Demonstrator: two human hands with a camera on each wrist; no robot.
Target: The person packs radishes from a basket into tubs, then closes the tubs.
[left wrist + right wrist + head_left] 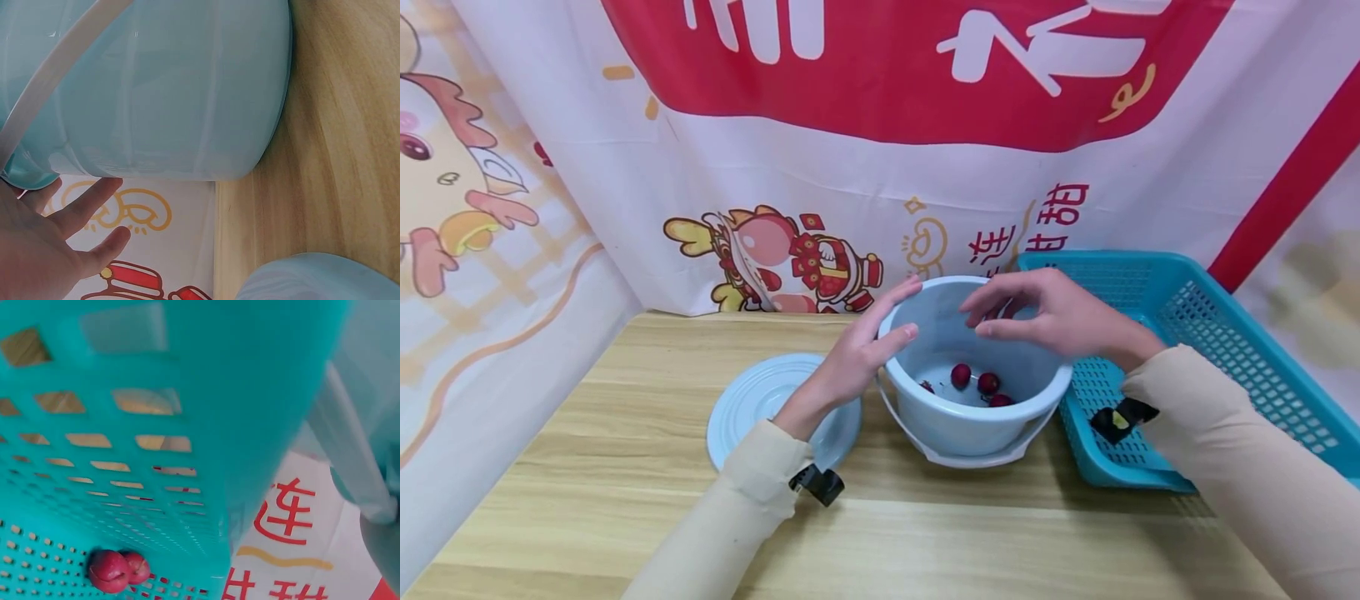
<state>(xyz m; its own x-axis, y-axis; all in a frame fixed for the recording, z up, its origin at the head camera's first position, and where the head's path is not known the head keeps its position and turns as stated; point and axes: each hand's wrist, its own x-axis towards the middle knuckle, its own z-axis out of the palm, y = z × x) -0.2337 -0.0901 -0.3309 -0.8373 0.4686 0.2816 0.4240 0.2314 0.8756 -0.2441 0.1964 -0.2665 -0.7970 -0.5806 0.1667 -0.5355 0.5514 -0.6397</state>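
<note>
A light-blue bucket (970, 429) stands upright on the table, its handle hanging down at the front. Several small, round, dark-red fruits (960, 375) lie on its bottom. My left hand (857, 350) rests against the bucket's left rim, thumb over the edge. In the left wrist view, its spread fingers (87, 206) lie along the outside. Above the opening, on the right side, hovers my right hand (1045, 312) with loosely bent fingers; no object shows in it. Two more red fruits (109, 572) are in the teal basket (206, 381), seen in the right wrist view.
To the bucket's left, a round light-blue lid (741, 408) lies flat on the wooden table (587, 467). The teal basket's tall perforated wall stands close by the bucket's right side, under my right forearm. A printed cloth (820, 167) hangs behind the table.
</note>
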